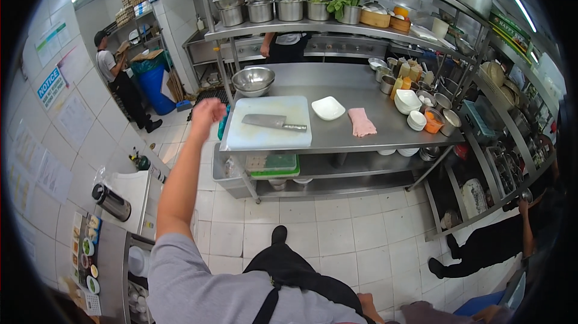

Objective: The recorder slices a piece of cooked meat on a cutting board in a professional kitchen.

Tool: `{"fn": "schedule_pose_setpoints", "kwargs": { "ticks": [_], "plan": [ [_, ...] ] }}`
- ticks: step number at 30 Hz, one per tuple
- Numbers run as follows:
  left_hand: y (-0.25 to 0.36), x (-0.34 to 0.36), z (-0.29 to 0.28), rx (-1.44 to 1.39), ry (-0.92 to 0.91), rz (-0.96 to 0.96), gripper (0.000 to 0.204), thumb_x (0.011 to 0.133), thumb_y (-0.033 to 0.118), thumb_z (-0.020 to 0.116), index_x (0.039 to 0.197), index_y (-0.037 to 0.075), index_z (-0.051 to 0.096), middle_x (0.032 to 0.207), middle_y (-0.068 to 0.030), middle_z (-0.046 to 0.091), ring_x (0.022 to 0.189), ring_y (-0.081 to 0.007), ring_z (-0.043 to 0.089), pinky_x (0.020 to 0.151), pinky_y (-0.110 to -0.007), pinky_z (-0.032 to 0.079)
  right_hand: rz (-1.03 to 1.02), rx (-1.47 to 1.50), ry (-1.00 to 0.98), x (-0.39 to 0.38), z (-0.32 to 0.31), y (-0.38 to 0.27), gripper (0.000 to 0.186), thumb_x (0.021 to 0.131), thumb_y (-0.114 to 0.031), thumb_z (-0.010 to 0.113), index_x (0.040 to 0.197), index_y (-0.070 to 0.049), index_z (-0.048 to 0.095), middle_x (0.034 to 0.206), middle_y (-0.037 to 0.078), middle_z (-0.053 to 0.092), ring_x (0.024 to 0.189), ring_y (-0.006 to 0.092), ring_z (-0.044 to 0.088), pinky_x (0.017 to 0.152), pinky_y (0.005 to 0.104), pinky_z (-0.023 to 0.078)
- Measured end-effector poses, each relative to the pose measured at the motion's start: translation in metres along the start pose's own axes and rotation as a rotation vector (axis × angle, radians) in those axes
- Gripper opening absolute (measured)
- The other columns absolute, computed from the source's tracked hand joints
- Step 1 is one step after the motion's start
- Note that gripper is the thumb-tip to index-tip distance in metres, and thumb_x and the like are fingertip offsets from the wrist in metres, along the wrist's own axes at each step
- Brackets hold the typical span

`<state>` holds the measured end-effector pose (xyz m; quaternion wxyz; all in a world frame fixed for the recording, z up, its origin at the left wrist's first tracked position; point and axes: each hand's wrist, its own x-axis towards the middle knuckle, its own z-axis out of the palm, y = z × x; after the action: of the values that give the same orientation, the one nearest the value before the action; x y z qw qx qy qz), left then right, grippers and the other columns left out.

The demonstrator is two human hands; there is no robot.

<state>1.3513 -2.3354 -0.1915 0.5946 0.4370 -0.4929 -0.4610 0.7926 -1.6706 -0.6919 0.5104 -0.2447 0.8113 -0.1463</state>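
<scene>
My left hand [208, 112] is stretched out ahead, by the left end of a steel work table [391, 141]. Its fingers are curled in, and I see nothing held in them. Just right of it lies a white cutting board [271, 139] with a cleaver [265, 120] flat on top, handle to the right. A bit of teal material [223, 124] hangs at the table's side, near the hand. Farther right are a white square bowl [328, 108] and a folded pink cloth [361, 122]. Only a piece of bare skin, seemingly my right arm [368, 307], shows at the lower edge.
Steel mixing bowls [253, 78] stand behind the board. Sauce bottles, bowls and containers crowd the table's right end. Pots [261, 11] line the shelf above. One person [117, 80] stands far left, another behind the table, another [500, 246] at right. A thermal jug [111, 202] stands lower left.
</scene>
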Motion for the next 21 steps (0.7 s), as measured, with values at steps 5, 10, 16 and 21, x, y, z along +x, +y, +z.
{"fn": "schedule_pose_setpoints", "kwargs": {
  "ticks": [5,10,16,21],
  "plan": [
    [0.124,0.139,0.061,0.050,-0.039,0.192,0.032,0.101,0.029,0.064,0.122,0.006,0.060,0.100,-0.0090,0.074,0.079,-0.0159,0.070,0.067,-0.029,0.054,0.059,0.058,0.034,0.002,-0.003,-0.017,0.024,0.091,-0.021,0.063,0.089,0.002,0.060,0.076,0.014,0.065,0.062,0.0285,0.063,0.057,0.0496,0.060],
    [0.189,0.274,0.107,-0.145,-0.090,0.263,0.065,0.098,0.038,0.069,0.144,0.003,0.041,0.124,-0.0165,0.068,0.095,-0.0273,0.072,0.074,-0.035,0.057,0.250,0.113,0.103,0.006,0.029,-0.071,0.027,0.091,-0.024,0.066,0.089,0.002,0.060,0.076,0.015,0.068,0.065,0.0287,0.067,0.059,0.0479,0.060],
    [0.201,0.391,0.153,-0.459,-0.037,0.194,0.051,0.099,0.032,0.070,0.132,-0.001,0.049,0.127,-0.0231,0.063,0.100,-0.0341,0.073,0.073,-0.034,0.062,0.450,0.283,0.152,0.024,0.075,-0.164,0.030,0.091,-0.027,0.068,0.089,0.001,0.060,0.077,0.016,0.071,0.067,0.0290,0.070,0.062,0.0461,0.061],
    [0.119,0.419,0.272,-0.268,-0.158,0.501,0.027,0.103,0.027,0.066,0.097,0.001,0.063,0.077,-0.0095,0.070,0.067,-0.0158,0.070,0.054,-0.026,0.053,0.272,0.578,0.462,0.025,0.061,-0.254,0.039,0.096,-0.033,0.064,0.093,0.006,0.068,0.074,0.016,0.076,0.055,0.0255,0.072,0.052,0.0408,0.060]
  ]
}}
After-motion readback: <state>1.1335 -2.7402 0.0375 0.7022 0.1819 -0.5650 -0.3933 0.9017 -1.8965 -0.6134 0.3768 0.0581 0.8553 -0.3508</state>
